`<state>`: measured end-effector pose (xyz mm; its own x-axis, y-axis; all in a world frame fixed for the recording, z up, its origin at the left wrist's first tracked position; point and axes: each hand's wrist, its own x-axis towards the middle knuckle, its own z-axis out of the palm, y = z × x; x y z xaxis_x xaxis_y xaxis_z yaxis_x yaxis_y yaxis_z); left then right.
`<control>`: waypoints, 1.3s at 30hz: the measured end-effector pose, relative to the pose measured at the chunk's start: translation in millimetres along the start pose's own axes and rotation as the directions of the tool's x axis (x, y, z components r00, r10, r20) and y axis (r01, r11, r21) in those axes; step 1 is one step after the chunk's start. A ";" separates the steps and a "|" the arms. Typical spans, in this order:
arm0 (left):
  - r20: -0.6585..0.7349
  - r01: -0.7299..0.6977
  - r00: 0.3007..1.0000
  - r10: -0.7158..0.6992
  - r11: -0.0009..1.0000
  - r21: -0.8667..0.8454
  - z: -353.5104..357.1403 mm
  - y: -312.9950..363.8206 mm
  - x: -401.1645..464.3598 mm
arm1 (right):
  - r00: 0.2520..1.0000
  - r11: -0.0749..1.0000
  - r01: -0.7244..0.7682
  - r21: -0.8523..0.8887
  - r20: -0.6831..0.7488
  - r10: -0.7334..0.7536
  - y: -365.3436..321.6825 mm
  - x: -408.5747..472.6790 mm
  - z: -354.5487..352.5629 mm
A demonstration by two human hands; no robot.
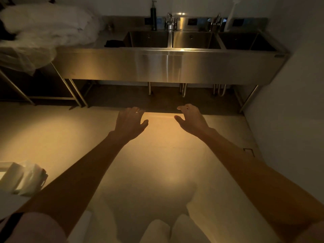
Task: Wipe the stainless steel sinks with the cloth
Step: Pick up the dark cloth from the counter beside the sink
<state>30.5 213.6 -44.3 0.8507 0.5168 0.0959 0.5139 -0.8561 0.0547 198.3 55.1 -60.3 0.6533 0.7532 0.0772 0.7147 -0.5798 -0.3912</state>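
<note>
I see both arms stretched forward over the pale floor [157, 163], well short of the steel sink unit [166, 65] that runs along the far wall. The left hand [129, 122] hangs palm down with its fingers loosely spread, and it holds nothing; the right hand [192, 119] is the same, fingers relaxed and apart, nothing in it. The unit has three basins: left basin [149, 39], middle basin [194, 40] and right basin [245, 41]. A dark bundle (probably the cloth [114, 43], though the light is too dim for me to be sure) lies on the drainboard just left of the left basin, well apart from both hands. A faucet [169, 21] stands behind the divider between the left and middle basins, with a dark pump bottle [153, 14] to its left. White plastic bags [43, 28] are heaped at far left.
</note>
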 end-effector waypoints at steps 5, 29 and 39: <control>0.054 0.040 0.998 -0.040 0.999 0.002 19.0 -13.8 26.9 | 1.000 1.000 0.006 -0.029 0.021 -0.005 7.6 33.2 19.8; 0.117 0.192 0.974 -0.192 0.981 0.006 62.5 -27.1 254.3 | 0.991 0.998 0.056 -0.021 0.120 -0.053 77.5 286.9 41.9; 0.136 0.210 0.969 -0.207 0.978 -0.011 76.7 -79.5 327.8 | 0.981 0.998 0.057 -0.026 0.186 -0.052 60.7 367.5 69.7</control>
<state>277.0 451.3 -93.4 0.7328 0.6784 -0.0532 0.6802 -0.7281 0.0844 464.3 318.4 -119.6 0.5578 0.8267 -0.0743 0.7571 -0.5435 -0.3626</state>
